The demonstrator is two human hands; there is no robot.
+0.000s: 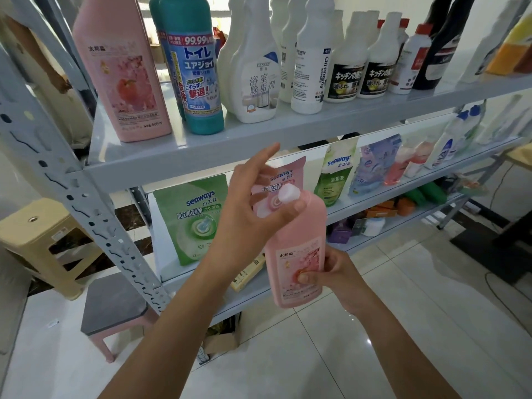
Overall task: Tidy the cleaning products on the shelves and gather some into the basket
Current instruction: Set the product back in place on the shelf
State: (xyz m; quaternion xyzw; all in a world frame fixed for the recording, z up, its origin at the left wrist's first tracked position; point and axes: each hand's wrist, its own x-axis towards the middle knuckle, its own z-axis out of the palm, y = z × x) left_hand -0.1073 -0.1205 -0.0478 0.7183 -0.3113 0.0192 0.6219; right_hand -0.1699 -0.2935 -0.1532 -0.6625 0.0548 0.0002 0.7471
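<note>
In the head view, which is the only one we have, the pink bottle (296, 254) is held in the air in front of the shelves, a little tilted, with its white cap (289, 193) toward the upper left. It stands on no shelf. The right hand (336, 277) grips the lower body, with the thumb pressed on the front label and the other fingers curled behind. The left hand (250, 214) is at the neck: its thumb (299, 208) lies on the shoulder just under the cap and its index finger points up, straight and free. The other fingers are blurred, so we cannot tell if they close around the neck.

Behind the bottle are a pink pouch (283, 174) and a green pouch (195, 217) on the middle shelf. On the top shelf (259, 145) a twin pink bottle (121, 70) stands at the left end, just beside a teal bottle (198, 73). We see no basket in this view.

We judge the bottle as stiff plastic, smooth and perhaps slippery, and rather heavy if it is full. The flat body gives the best hold, with the thumb in front and the fingers behind. The neck is good only for guiding. We would not lift it by the cap, because the cap may turn or come loose.
</note>
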